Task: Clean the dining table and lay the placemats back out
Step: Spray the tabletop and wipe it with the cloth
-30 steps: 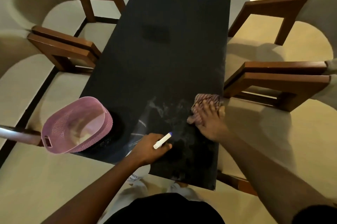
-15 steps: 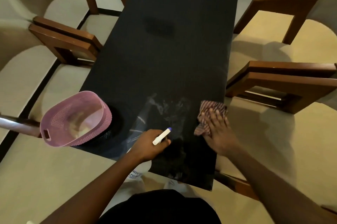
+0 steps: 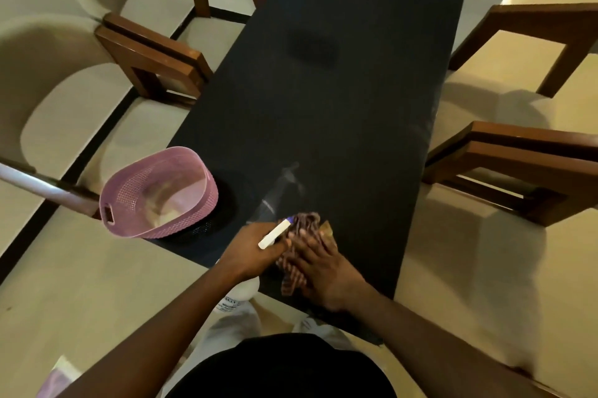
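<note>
One dark table (image 3: 339, 106): left hand (image 3: 255, 252) grips one bottle (image 3: 238, 295), right hand (image 3: 323, 271) presses one cloth (image 3: 305, 223).

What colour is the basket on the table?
The basket is pink, with small lattice holes all over, seen best in the head view.

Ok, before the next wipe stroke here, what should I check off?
1. Cloth under control: ok, the right hand presses it flat on the table.
2. Spray bottle secured: ok, the left hand grips it, nozzle beside the cloth.
3. Wet streak wiped: not ok, it shows ahead of the cloth.
4. Basket off the wiping path: not ok, it stands at the table's left edge.
5. Far half of the table clean: cannot tell, too dark.
</note>
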`<state>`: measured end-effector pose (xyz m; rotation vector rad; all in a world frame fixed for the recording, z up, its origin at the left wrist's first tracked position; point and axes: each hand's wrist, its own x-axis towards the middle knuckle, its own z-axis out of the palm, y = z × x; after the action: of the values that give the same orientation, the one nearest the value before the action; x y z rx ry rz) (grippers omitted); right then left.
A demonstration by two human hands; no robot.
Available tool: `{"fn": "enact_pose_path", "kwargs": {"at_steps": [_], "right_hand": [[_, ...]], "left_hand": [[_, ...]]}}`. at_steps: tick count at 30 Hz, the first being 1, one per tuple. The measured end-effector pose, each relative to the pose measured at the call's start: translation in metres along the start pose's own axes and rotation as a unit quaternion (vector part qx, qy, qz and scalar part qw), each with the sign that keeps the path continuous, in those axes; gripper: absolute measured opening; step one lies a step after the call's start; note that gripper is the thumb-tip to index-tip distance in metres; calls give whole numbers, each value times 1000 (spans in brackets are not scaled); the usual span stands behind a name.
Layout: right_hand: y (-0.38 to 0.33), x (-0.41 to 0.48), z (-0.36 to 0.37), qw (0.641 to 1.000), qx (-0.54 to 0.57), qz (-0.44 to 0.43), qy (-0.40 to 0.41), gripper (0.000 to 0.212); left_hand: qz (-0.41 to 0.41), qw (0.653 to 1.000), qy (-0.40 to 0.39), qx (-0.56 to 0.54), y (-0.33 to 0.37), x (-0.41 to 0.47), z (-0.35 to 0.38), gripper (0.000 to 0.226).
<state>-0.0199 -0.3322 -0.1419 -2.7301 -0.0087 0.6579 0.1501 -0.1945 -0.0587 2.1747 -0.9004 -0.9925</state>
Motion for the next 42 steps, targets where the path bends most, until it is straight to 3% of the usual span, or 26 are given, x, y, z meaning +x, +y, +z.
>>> {"fn": "enact_pose_path", "kwargs": {"at_steps": [4, 9, 13, 17, 20, 25, 30, 33, 37, 42], "right_hand": [[13, -62, 32, 999, 40, 23, 5, 72], [77, -97, 22, 986, 23, 162, 24, 78], [114, -55, -13, 961, 57, 268, 46, 77], [129, 22, -59, 944, 118, 306, 33, 77], [111, 77, -86, 951, 134, 278, 10, 78], [29, 133, -87, 990, 51, 130, -15, 79], [-54, 110, -31, 997, -20, -64, -32, 86], [-59, 68, 2, 992, -13, -125, -19, 77], [-17, 2, 12, 994, -33, -99, -17, 75], [67, -41, -7, 996, -1, 94, -4, 82]], "left_hand": [[-6, 1000, -7, 15, -10, -3, -2, 22], [-12, 1000, -18, -5, -17, -14, -7, 20], [-24, 1000, 0, -7, -23, -25, -15, 23], [-64, 997, 30, -22, -31, -36, -25, 33], [-82, 995, 54, -31, -38, -46, -33, 37], [-99, 992, 64, -35, -50, -63, -48, 38], [-96, 993, 54, -50, -66, -74, -54, 29], [-74, 995, 32, -51, -71, -77, -53, 28], [-57, 996, 23, -61, -72, -81, -50, 24], [-62, 995, 31, -66, -68, -83, -41, 27]]}}
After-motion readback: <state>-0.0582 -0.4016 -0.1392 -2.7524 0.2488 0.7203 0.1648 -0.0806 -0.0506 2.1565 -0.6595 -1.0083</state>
